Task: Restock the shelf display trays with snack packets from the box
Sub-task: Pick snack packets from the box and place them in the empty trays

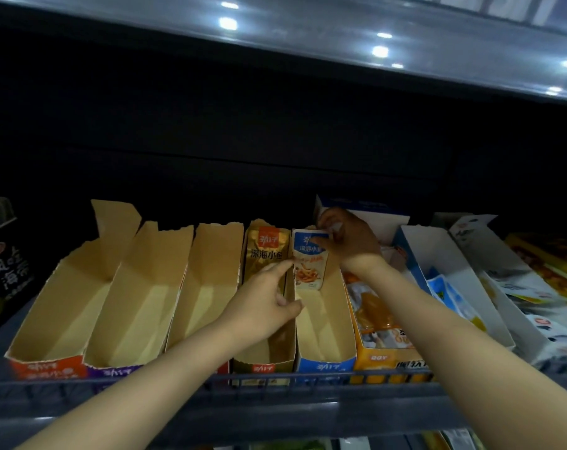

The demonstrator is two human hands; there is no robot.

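Blue and white, the snack packet (309, 259) stands upright at the back of the blue tray (324, 365), pinched at its top by the right hand (347, 241). The left hand (269, 300) lies with loosely straight fingers over the wall shared with the gold tray (262, 368), its forefinger seemingly touching the packet's lower corner. A gold packet (269, 251) stands just beside it; brown cardboard trays (139, 287) sit to the left and an orange tray (382, 357) of packets to the right, all behind the shelf rail (210, 384).
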